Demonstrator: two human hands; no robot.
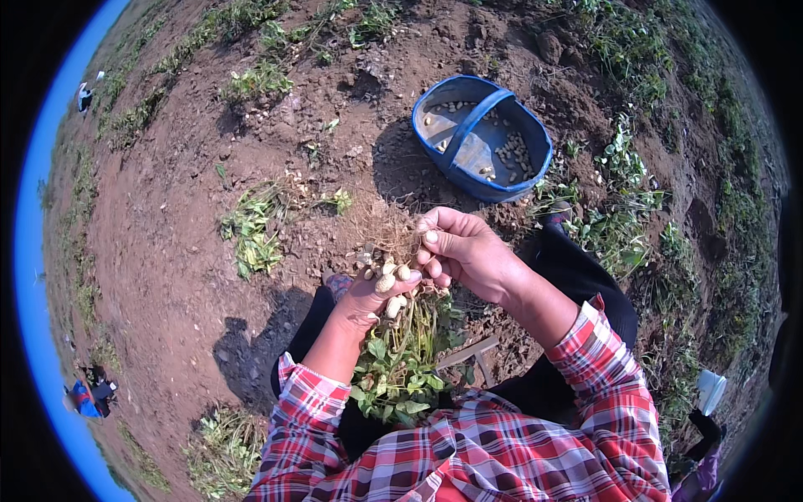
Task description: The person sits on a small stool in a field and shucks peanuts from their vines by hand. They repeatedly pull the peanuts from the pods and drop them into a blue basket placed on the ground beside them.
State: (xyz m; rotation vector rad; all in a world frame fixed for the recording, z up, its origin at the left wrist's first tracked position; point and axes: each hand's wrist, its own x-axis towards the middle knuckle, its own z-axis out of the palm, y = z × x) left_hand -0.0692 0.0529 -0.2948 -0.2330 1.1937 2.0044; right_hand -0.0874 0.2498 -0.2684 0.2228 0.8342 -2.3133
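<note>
Between my knees hangs an uprooted peanut plant (pixel 396 372), its leaves toward me and its thin brown roots (pixel 378 224) pointing away. My left hand (pixel 365 303) is closed around the plant just below the roots. Several pale peanut pods (pixel 386 283) bunch at its thumb, still among the roots. The fingers of my right hand (pixel 468 248) are closed on a peanut pod (pixel 431 237) at the right side of the root tangle. Part of that grip is hidden behind the fingers.
A blue basket (pixel 542 167) with an arched handle stands ahead to the right, some loose peanuts on its bottom. Pulled plants (pixel 253 230) lie on the brown soil at left. A flat bar-like object (pixel 467 353) lies between my legs. Other people (pixel 90 396) are at the far left.
</note>
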